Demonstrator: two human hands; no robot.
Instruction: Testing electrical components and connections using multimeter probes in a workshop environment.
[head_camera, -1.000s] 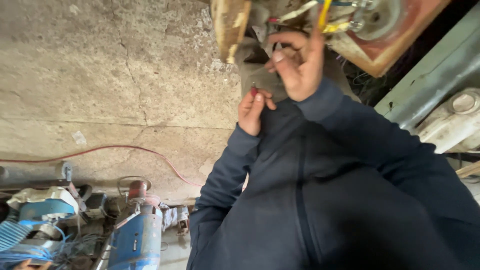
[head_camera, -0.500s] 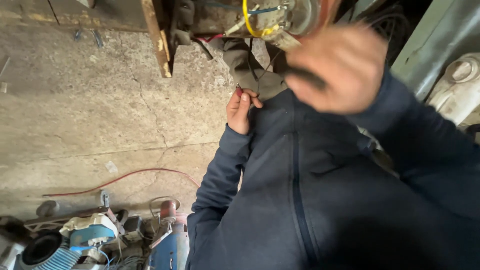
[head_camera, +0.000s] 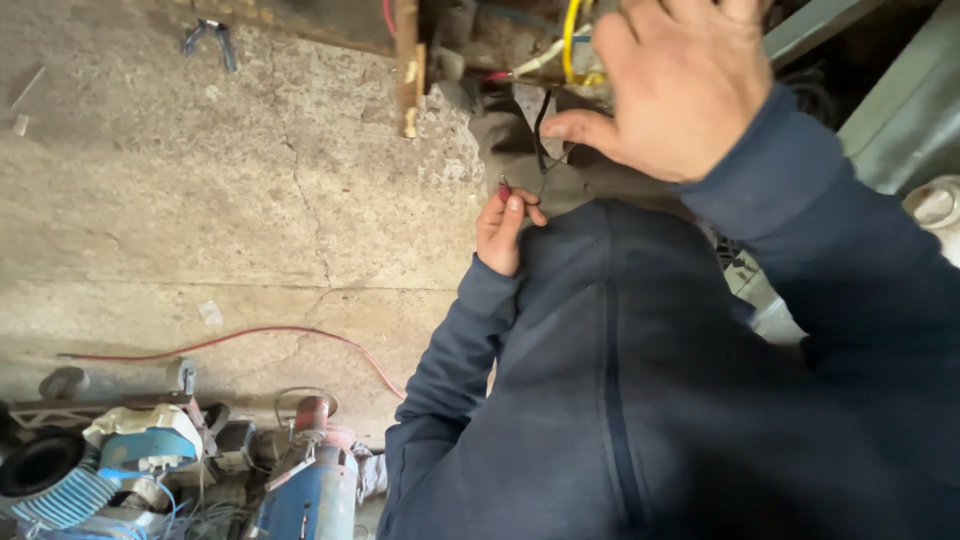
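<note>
Rough concrete, soft cloth, glossy wire.
The cracked grey concrete floor (head_camera: 200, 200) looks matt and gritty; the dark blue cloth sleeve (head_camera: 450, 350) is soft, the yellow plastic-coated wire (head_camera: 568, 40) glossy, the far worn wooden post (head_camera: 406, 60) chipped.

Soft even daylight, bright grey concrete floor (head_camera: 200, 200), no hard shadows, near raised right hand (head_camera: 680, 85) slightly soft, dim top-right corner

Left hand (head_camera: 505, 230) at nine o'clock, fingers curled, apparently pinching. Right hand (head_camera: 680, 85) at twelve, back up, fingers spread, thumb out. Both forearms sleeved.
</note>
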